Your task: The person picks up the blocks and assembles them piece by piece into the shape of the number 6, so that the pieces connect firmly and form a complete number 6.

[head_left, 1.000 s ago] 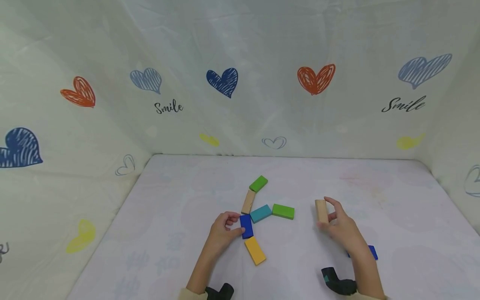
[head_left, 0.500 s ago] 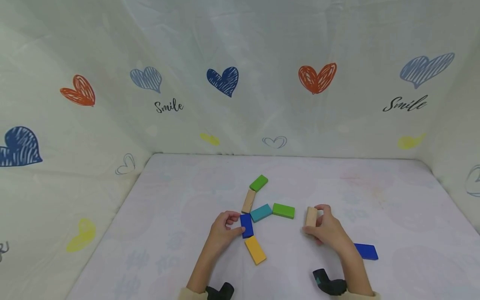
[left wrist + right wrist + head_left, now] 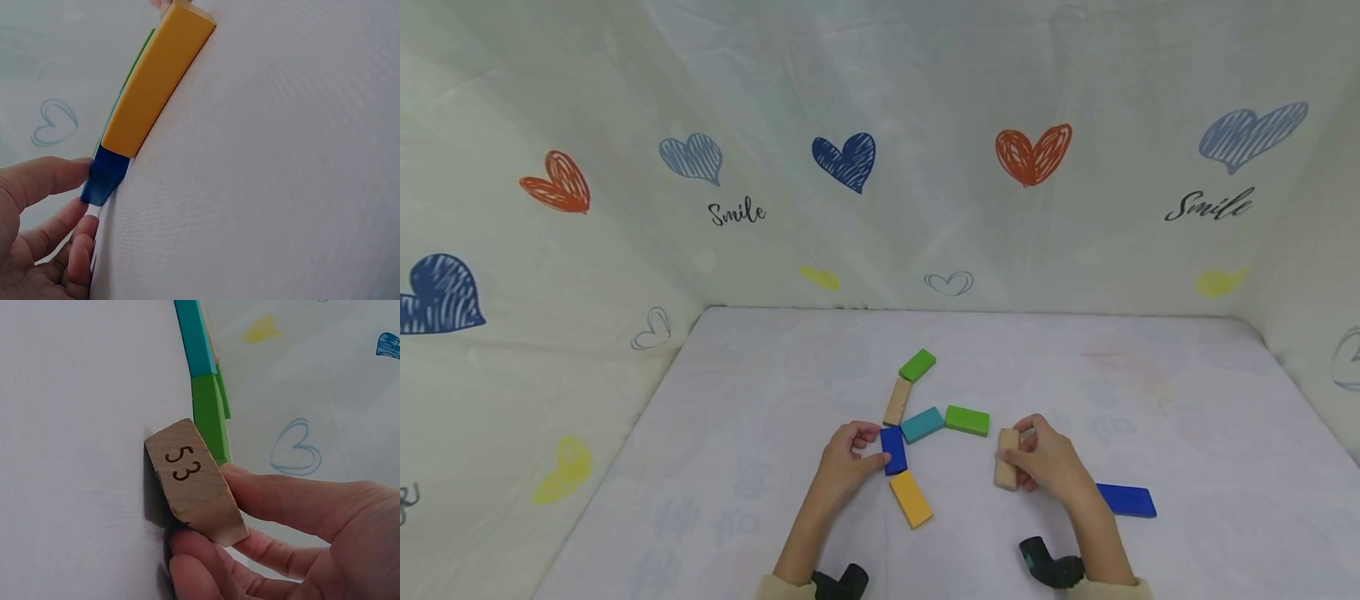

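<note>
Held wooden block stands just off the green end of a row

We see two bare hands at a white tabletop (image 3: pixel 715 500). The right hand (image 3: pixel 1051 460) pinches a plain wooden block (image 3: pixel 1005 478) between thumb and fingers; the right-wrist view shows "53" on it. Seen from the head, the block's long axis points away from the person, roughly crosswise to the green block (image 3: pixel 967 422), which lies just beside it, to the left and slightly farther off. A narrow strip of table separates them. We cannot tell whether the held block touches the table. The right hand is the nearer one to that green end.

Leftward, a teal block (image 3: pixel 922 425) joins the green one to a blue block (image 3: pixel 895 440), pinched by the left hand's (image 3: pixel 845 468) thumb and finger. An orange block (image 3: pixel 911 500) slants nearer to the person; a second wooden block (image 3: pixel 897 402) and a small green block (image 3: pixel 917 365) reach farther away. By the right forearm lies a flat blue piece (image 3: pixel 1129 501).
</note>
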A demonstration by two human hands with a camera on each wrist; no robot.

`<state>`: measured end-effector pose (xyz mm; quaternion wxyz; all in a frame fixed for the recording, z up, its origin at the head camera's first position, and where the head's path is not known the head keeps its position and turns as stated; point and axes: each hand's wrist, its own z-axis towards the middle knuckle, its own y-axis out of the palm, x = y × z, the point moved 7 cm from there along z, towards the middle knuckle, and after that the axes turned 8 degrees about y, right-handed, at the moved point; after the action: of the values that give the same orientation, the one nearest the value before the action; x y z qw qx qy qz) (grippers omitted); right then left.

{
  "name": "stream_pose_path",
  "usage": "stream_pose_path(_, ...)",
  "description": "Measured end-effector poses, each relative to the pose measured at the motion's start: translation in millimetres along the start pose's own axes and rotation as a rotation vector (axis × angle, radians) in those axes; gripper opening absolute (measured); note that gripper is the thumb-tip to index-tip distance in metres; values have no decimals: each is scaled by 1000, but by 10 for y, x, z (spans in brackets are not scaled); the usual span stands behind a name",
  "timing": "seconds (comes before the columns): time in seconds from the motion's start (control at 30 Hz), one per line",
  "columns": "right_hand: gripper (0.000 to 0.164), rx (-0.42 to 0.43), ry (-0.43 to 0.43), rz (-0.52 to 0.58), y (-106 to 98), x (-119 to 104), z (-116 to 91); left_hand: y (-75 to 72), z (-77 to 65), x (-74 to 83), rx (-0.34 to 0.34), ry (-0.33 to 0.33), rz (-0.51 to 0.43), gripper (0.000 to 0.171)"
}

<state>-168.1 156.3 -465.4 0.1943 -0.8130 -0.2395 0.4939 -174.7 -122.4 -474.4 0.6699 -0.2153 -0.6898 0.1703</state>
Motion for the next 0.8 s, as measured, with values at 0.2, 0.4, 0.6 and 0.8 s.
stream_pose_path(0.2,39,20,-3,-33,-16,15,20,0,4,0,0,-2,8,36)
stream_pose_path(0.4,35,7,-6,-3,-4,23,46,0,16,-2,-1,4,7,36)
stream_pose_path(0.6,31,12,-59,-20,16,-18,44,4,13,-13,-3,-1,8,36)
stream_pose_path(0.8,29,17,-59,-22,44,-10,41,6,-2,-15,-2,2,13,36)
